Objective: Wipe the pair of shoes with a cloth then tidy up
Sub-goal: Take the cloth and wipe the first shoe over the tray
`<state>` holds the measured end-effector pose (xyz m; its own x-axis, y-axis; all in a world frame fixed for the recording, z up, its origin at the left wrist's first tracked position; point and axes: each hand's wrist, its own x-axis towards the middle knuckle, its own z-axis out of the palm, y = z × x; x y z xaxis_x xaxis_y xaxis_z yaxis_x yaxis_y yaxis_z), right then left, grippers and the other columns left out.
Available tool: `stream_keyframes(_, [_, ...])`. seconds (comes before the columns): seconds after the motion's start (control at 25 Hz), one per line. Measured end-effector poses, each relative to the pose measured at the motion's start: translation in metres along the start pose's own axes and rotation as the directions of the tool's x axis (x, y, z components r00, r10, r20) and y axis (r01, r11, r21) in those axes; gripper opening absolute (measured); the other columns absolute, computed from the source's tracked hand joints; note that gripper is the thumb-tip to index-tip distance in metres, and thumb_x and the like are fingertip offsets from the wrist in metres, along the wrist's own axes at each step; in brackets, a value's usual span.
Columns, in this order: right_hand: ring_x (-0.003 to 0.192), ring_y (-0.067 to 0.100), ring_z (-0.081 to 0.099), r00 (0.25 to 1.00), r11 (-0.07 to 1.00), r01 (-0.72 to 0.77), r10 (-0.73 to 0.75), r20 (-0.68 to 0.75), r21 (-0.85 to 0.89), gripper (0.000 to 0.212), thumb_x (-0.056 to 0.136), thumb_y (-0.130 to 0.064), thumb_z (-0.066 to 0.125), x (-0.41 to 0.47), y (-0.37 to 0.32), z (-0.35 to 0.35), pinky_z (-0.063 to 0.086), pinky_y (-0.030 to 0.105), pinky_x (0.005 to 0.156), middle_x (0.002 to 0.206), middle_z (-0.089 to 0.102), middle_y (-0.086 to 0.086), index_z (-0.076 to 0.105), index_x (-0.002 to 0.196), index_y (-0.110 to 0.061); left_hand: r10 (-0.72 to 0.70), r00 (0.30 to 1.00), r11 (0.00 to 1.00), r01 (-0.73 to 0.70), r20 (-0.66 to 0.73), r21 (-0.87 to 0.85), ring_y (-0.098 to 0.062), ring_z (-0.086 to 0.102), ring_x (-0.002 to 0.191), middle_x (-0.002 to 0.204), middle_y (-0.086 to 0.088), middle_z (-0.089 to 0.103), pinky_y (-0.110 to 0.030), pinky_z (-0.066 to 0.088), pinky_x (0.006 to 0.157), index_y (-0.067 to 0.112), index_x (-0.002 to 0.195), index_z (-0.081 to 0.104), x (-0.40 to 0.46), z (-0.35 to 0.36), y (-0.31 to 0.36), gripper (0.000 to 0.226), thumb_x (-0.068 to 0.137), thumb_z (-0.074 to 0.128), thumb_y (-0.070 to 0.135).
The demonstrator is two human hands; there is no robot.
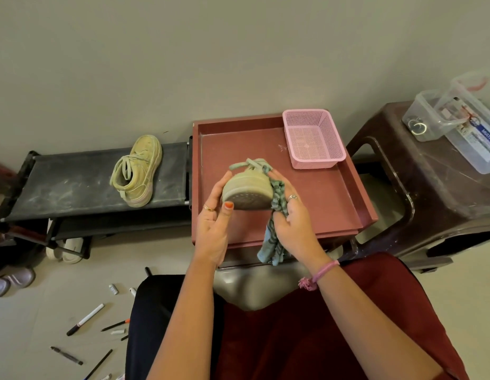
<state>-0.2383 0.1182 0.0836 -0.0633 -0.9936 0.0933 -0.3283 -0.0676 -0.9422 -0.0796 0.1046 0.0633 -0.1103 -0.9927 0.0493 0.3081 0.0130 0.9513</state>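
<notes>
Head view, pink basket in red tray; hands hold shoe, cloth

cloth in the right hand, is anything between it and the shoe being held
Nothing visible. The cloth lies directly against the side of the held shoe, pressed there by the right hand, while the left hand grips the shoe's other side.

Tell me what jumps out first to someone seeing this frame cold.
Dead centre, the left hand holds a pale shoe heel-toward-camera above the red tray, while the right hand presses a teal cloth against its side. The second shoe lies on its side on the black rack to the left. A pink basket sits in the tray's far right corner, and pens litter the floor lower left.
</notes>
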Motion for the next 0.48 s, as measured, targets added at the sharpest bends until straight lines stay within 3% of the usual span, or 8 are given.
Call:
stream_keyframes(0.08, [0.111, 0.022, 0.054, 0.998, 0.998, -0.065, 0.065, 0.015, 0.012, 0.053, 0.082, 0.014, 0.040, -0.006, 0.006, 0.005, 0.043, 0.048, 0.102, 0.127, 0.053, 0.002, 0.049, 0.130, -0.006, -0.042, 0.999, 0.999, 0.042, 0.020, -0.010, -0.024, 0.034, 0.141, 0.151, -0.001, 0.040, -0.047, 0.022, 0.119, 0.016, 0.143, 0.040, -0.006, -0.002, -0.011, 0.050, 0.097, 0.054, 0.026])
stream_keyframes(0.12, [0.114, 0.026, 0.053, 0.998, 0.998, -0.056, 0.055, 0.037, 0.033, 0.061, 0.081, 0.014, 0.039, -0.010, 0.008, 0.008, 0.042, 0.048, 0.103, 0.132, 0.052, 0.002, 0.046, 0.135, -0.014, -0.051, 0.999, 0.999, 0.052, 0.006, -0.009, -0.025, 0.032, 0.142, 0.153, -0.004, 0.037, -0.048, 0.020, 0.119, 0.014, 0.146, 0.034, -0.011, -0.003, -0.015, 0.053, 0.098, 0.051, 0.025])
stream_keyframes(0.16, [0.123, 0.026, 0.049, 0.998, 0.999, -0.028, 0.025, 0.065, 0.043, 0.070, 0.079, 0.015, 0.038, -0.013, 0.009, 0.012, 0.038, 0.047, 0.107, 0.138, 0.047, 0.002, 0.042, 0.139, -0.020, -0.058, 0.998, 0.998, 0.058, -0.029, 0.001, -0.025, 0.031, 0.142, 0.154, -0.007, 0.034, -0.047, 0.022, 0.119, 0.014, 0.148, 0.028, -0.016, -0.001, -0.018, 0.060, 0.096, 0.053, 0.031])
stream_keyframes(0.28, [0.141, 0.014, 0.027, 0.988, 0.997, 0.071, -0.073, 0.135, 0.024, 0.074, 0.075, 0.023, 0.039, -0.027, 0.009, 0.023, 0.022, 0.038, 0.117, 0.150, 0.034, 0.003, 0.040, 0.141, -0.010, -0.063, 0.972, 0.996, 0.077, -0.226, 0.051, -0.014, 0.046, 0.131, 0.144, -0.008, 0.041, -0.029, 0.041, 0.106, 0.018, 0.147, 0.024, -0.033, 0.010, -0.014, 0.099, 0.072, 0.067, 0.067])
stream_keyframes(0.36, [0.141, 0.012, 0.027, 0.988, 0.995, 0.089, -0.094, 0.126, 0.043, 0.070, 0.077, 0.024, 0.041, -0.039, 0.009, 0.029, 0.022, 0.031, 0.117, 0.148, 0.035, 0.002, 0.044, 0.138, -0.010, -0.110, 0.915, 0.993, 0.117, -0.387, -0.005, -0.013, 0.056, 0.120, 0.131, -0.001, 0.053, -0.021, 0.050, 0.092, 0.020, 0.142, 0.031, -0.037, 0.013, -0.011, 0.096, 0.067, 0.078, 0.056])
stream_keyframes(0.48, [0.133, 0.009, 0.040, 1.000, 0.991, -0.013, 0.010, 0.022, 0.134, 0.060, 0.082, 0.019, 0.045, -0.040, 0.012, 0.030, 0.031, 0.033, 0.113, 0.136, 0.045, -0.001, 0.051, 0.131, -0.015, -0.101, 0.921, 0.994, 0.112, -0.377, 0.005, -0.012, 0.058, 0.118, 0.137, -0.005, 0.052, -0.026, 0.051, 0.095, 0.012, 0.141, 0.038, -0.038, -0.001, -0.011, 0.083, 0.069, 0.079, 0.024])
